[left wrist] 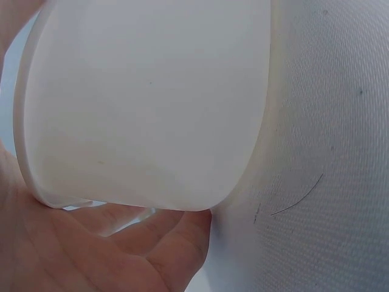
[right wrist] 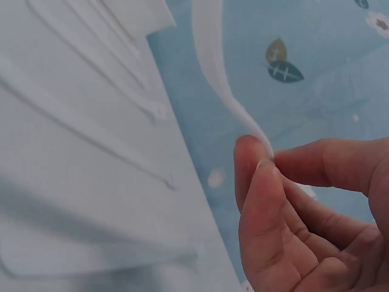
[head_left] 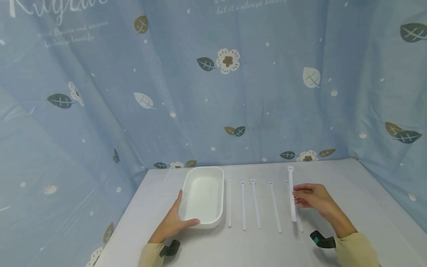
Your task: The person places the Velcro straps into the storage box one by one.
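In the head view my left hand (head_left: 174,221) holds a white plastic tub (head_left: 212,222) at its near left corner, thumb over the front rim and fingers along the left side. The left wrist view shows the fingers (left wrist: 179,246) against the tub wall (left wrist: 152,109), close to the cloth. My right hand (head_left: 315,200) pinches a white slotted-head cable strap (head_left: 291,202) between thumb and fingertips, raised above the table. In the right wrist view this strap (right wrist: 209,48) bends softly above the pinch. Beneath it lies another strap (head_left: 300,221), partly hidden.
Several more white straps lie spaced out between the tub and the right hand, from the nearest strap (head_left: 229,204) to a slanted strap (head_left: 275,207). A white cloth (head_left: 253,248) covers the table. Blue patterned curtain (head_left: 186,92) hangs behind and at both sides.
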Demonstrator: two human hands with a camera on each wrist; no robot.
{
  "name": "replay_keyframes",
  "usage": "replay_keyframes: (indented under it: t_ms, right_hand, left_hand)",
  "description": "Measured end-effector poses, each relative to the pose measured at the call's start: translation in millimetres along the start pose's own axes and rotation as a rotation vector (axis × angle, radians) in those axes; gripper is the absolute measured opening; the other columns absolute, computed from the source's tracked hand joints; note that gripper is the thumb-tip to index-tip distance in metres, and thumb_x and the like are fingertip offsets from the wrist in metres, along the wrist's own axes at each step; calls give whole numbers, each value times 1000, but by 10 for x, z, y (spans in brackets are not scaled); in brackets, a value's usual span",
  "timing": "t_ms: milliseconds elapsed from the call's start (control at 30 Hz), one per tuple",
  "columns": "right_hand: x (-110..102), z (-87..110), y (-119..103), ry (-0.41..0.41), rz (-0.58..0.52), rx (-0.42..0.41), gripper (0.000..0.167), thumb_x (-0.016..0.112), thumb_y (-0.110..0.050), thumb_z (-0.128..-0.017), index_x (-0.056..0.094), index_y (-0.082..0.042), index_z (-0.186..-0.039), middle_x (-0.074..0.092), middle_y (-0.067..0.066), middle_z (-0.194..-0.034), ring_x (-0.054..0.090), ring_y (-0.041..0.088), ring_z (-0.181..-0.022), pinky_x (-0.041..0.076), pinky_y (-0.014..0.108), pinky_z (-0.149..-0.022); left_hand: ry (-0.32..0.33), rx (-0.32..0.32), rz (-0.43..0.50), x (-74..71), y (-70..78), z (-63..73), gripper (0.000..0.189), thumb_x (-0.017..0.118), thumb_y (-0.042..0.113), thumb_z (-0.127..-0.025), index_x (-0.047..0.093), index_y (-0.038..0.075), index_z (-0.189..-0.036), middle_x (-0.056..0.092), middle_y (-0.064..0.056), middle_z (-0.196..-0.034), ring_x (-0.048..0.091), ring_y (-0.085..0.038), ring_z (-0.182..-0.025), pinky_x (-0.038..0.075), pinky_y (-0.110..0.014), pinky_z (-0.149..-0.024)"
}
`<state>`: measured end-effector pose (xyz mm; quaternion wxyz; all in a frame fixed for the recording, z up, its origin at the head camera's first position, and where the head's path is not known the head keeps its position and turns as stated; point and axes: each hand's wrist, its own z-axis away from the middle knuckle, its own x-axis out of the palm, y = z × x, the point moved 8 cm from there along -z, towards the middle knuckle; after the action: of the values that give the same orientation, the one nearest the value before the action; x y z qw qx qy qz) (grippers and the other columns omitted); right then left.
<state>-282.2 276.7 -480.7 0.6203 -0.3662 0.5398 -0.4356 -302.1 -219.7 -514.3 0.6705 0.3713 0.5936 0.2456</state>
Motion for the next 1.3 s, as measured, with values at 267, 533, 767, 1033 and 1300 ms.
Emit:
replay_keyframes:
  t_ms: [267,533,767,1033,1300]
  right_hand:
    - [158,10,-212,-23,-55,-40,50,67,-20,-101,55,15,-135,76,7,-101,75,11,-82,64,26,-73]
    - [321,-3,-329,-42,-76,-58,49,67,-21,-102,56,15,-134,76,8,-103,74,12,-83,63,25,-73]
    - [462,-38,-456,-63,-103,-76,48,67,-19,-102,56,14,-135,76,8,-105,74,12,-83,63,25,-73]
    - [617,-90,-706,-80,-150,-103,46,67,-17,-101,57,14,-132,75,7,-100,74,11,-82,63,25,-73]
    - [822,-151,-856,-92,-172,-121,41,68,-15,-100,60,13,-128,77,13,-104,75,14,-81,64,25,-73]
  left_hand:
    - [-6,-11,19,-10,-17,8,135,92,44,-75,-2,13,-168,3,-13,-176,9,-40,-161,16,-66,-127]
    - [-14,-27,24,23,-26,29,134,91,47,-76,-1,15,-168,4,-11,-176,9,-39,-162,19,-66,-127]
    - [-15,-5,31,12,3,26,134,91,43,-76,-3,14,-168,3,-15,-176,9,-42,-161,18,-67,-126]
    - [-8,-4,14,-9,-2,13,135,92,46,-76,-3,17,-168,3,-13,-176,10,-41,-161,20,-67,-126]
    - [-19,-14,15,0,-1,23,136,90,47,-76,-6,19,-168,1,-13,-176,9,-41,-161,18,-67,-126]
